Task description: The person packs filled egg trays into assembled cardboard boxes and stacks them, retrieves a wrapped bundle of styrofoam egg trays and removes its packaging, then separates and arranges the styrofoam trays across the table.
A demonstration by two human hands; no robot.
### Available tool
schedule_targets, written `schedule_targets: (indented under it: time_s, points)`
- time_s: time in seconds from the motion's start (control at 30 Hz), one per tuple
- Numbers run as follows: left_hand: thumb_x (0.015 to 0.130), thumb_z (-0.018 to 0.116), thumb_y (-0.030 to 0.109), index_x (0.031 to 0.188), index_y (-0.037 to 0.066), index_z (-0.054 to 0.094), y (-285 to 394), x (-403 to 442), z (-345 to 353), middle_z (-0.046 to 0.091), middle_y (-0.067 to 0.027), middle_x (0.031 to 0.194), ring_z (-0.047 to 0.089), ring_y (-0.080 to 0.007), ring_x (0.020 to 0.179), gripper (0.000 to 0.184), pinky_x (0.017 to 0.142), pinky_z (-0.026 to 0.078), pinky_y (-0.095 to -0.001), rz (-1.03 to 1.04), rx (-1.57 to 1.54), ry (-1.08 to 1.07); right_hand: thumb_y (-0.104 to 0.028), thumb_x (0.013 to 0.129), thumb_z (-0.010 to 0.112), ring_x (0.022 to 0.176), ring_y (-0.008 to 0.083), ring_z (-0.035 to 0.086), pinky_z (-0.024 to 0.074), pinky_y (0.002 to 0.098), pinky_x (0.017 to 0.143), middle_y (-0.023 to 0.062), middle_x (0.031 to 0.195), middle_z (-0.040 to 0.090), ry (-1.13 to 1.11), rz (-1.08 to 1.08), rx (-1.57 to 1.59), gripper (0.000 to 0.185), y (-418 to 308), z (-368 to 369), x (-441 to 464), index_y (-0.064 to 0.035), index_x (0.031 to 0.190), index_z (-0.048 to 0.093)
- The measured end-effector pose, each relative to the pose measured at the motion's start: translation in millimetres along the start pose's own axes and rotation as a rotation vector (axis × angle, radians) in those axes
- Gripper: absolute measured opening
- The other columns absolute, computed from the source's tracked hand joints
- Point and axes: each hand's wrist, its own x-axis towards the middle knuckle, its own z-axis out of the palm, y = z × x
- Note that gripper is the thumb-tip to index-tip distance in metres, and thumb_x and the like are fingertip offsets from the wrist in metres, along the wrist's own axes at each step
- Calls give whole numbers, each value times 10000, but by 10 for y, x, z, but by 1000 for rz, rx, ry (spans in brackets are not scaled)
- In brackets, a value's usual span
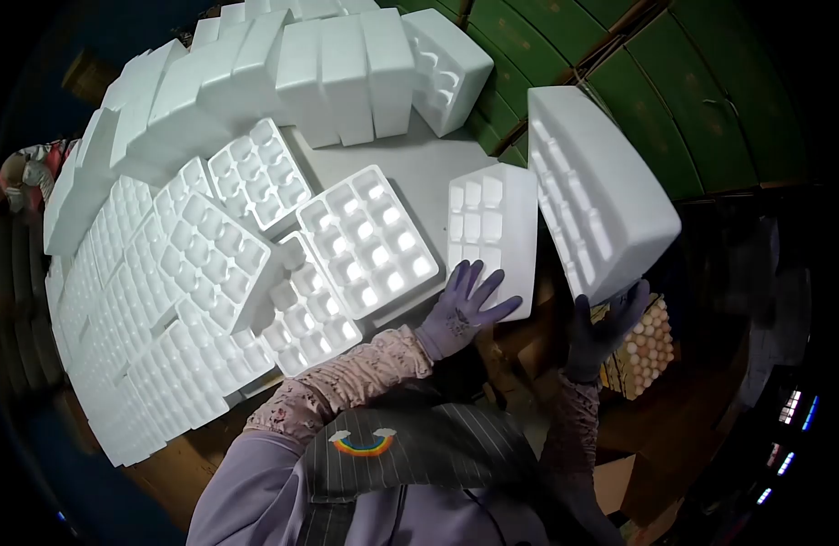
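Note:
My left hand (462, 311), in a purple glove, lies with fingers spread over the lower end of a white foam egg tray (515, 227). That tray stands tilted, its square pockets facing left. My right hand (603, 335), gloved too, grips the lower end of a larger white foam egg box (619, 200), held up on edge with its hollows turned left. Part of the right palm is in shadow. Just left of my left hand lies an open foam tray (369, 241) with its pockets upward.
Stacked foam boxes (346, 77) line the table's (346, 166) far side, and many pocketed trays (137, 300) cover its left. Green cartons (683, 100) are piled at the back right. Eggs (647, 346) sit in a stack below my right hand, near a cardboard flap (615, 482).

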Motion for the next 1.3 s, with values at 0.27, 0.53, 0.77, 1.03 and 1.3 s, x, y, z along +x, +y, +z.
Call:
schedule_targets:
  time_s: [0.27,0.53,0.77,1.03,1.3]
  points:
    - [790,585,156,1376,197,394,496,239,482,375,-154,1417,505,-340,1052,619,960,435,-475,-128,-135,-157,-98,696,754,1247,294,417,329,394,1042,162,1320,427,-134,63,30,800,-47,-238,260,17,1375,348]
    - [798,609,165,1341,203,462,51,839,323,393,-167,1387,485,-358,1110,565,965,398,-468,-224,219,-71,-432,894,547,1073,345,523,444,438,887,235,1214,493,224,-137,-444,641,196,-261,442,51,1293,412]
    - [797,596,587,1426,226,378,-431,369,226,298,-181,1479,167,-472,1378,756,1079,123,-653,-626,311,-117,-520,928,494,1255,322,398,330,418,1037,219,1400,355,61,225,278,795,9,-41,520,50,1424,246]
    - [848,591,429,1346,16,419,-263,-225,232,368,-207,1407,297,-416,1321,670,1101,225,-543,-550,184,-486,-314,1012,385,1203,250,473,407,390,977,160,1335,459,-480,18,70,498,283,337,-348,1,1395,338]
    - [838,603,109,1106,-15,606,38,-984,-2129,569,-162,1202,474,-319,1234,295,1017,395,-416,-541,-153,135,-304,998,435,1201,293,466,467,440,979,162,1313,438,-873,999,1288,447,-1409,1377,-556,-15,1333,368]
